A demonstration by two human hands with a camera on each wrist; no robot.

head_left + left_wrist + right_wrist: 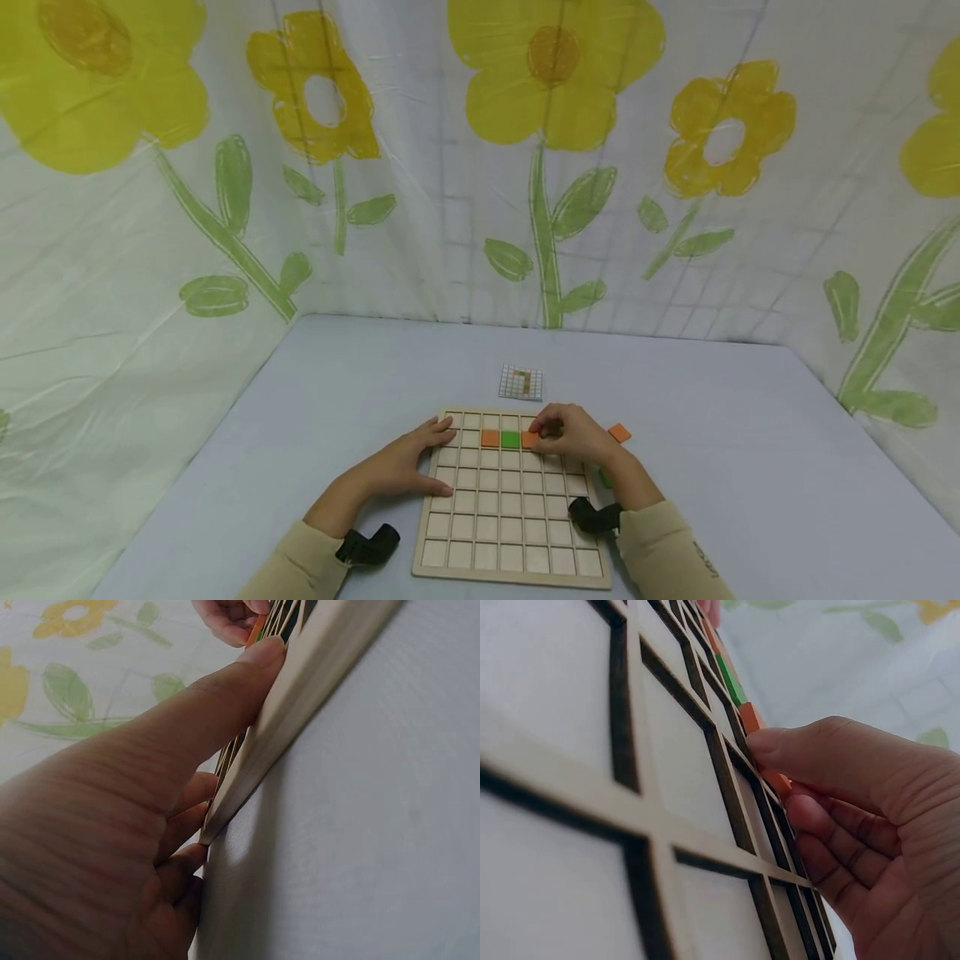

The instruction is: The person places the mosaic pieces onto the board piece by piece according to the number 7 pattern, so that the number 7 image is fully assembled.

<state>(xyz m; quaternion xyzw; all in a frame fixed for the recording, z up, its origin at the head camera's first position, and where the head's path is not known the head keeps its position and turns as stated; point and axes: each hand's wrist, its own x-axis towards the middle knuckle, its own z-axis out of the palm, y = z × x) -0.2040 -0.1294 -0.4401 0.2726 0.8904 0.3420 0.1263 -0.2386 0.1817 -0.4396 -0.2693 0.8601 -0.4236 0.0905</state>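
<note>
Head view, nearest first: beige padded sleeves run in from the bottom edge, a black wrist-worn device by each cuff. Between them, a square pale-wood grid board lies on the white-covered desk. The left-hand grip is spread wide along the board's left edge, thumb and fingers well apart, touching the frame. To the right of the board, a green piece shows partly behind the right wrist. The right-hand grip is narrow, pinching a square orange tile at the fifth cell of the second row from the far edge; whether it sits flat is unclear. Left of it lie a square green tile, then another orange tile. A loose orange tile rests beyond the right wrist. Past the board lies a small printed grid card; behind hangs a white cloth with yellow flowers.
</note>
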